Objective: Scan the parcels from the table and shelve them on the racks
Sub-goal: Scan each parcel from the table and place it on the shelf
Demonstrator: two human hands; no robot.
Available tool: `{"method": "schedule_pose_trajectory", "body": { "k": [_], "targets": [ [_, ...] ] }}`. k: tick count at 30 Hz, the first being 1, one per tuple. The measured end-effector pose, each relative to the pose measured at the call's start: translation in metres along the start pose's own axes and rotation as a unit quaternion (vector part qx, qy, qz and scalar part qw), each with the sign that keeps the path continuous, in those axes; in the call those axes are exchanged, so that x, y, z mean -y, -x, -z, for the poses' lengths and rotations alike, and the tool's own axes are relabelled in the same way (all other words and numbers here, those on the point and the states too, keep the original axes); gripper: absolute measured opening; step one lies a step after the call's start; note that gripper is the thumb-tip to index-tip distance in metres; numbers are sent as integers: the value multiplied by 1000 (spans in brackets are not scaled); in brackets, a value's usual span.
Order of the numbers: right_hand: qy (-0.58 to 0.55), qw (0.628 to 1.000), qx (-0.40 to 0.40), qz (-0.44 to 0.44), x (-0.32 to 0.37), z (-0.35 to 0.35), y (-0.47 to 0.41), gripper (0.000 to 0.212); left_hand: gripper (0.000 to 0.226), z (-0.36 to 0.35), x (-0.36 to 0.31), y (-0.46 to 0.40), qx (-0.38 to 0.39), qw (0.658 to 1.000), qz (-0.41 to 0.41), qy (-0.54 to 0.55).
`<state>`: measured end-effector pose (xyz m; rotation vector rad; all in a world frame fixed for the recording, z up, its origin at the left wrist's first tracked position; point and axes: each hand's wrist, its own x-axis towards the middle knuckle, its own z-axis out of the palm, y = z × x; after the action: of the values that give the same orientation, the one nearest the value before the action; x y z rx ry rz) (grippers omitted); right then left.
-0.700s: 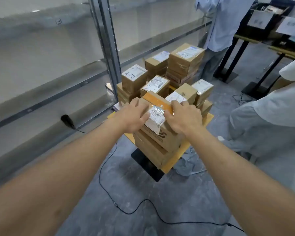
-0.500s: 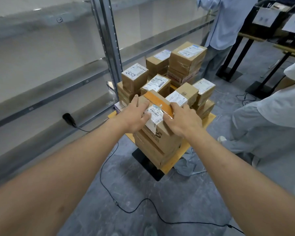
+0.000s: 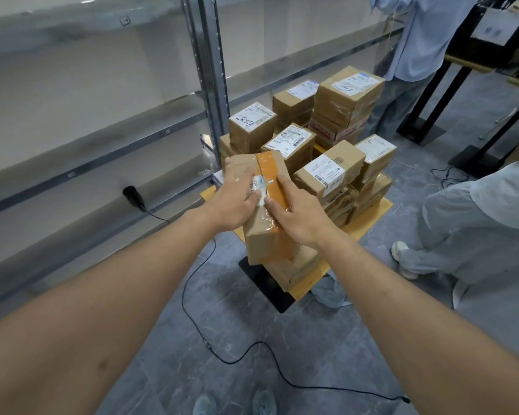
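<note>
I have tilted the taped parcel (image 3: 267, 211) up from the stack since half a second ago, so pickup has begun and scanning comes next. It sits at the frame center, clamped between my left hand (image 3: 237, 199) and right hand (image 3: 297, 217), above the bench (image 3: 369, 226).

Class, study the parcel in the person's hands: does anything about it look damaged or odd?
Yes. The parcel held by the left hand and right hand looks crumpled, with wrinkled tape and a creased label.
</note>
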<state>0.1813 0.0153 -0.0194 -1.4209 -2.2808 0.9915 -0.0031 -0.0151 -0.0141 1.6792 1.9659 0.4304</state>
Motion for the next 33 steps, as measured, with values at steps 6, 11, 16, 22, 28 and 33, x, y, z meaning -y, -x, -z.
{"method": "schedule_pose_trajectory", "body": {
  "k": [6, 11, 16, 22, 28, 33],
  "targets": [
    [-4, 998, -52, 26, 37, -28, -19, 65, 66, 31, 31, 18, -47, 999, -9, 3],
    [-5, 997, -47, 63, 89, -62, -31, 55, 67, 67, 65, 45, -63, 998, 6, -4],
    [5, 992, -31, 121, 146, -101, -44, 51, 67, 99, 112, 71, -66, 997, 10, -32],
    [22, 980, 48, 194, 208, -161, -64, 64, 68, 141, 195, 107, -85, 996, 26, -32],
    [32, 970, 120, 209, 267, -239, -84, 67, 72, 176, 286, 137, -69, 996, 51, -19],
    [30, 968, 129, 211, 302, -297, -103, 66, 87, 196, 354, 148, -50, 996, 68, 15]
  ]
}}
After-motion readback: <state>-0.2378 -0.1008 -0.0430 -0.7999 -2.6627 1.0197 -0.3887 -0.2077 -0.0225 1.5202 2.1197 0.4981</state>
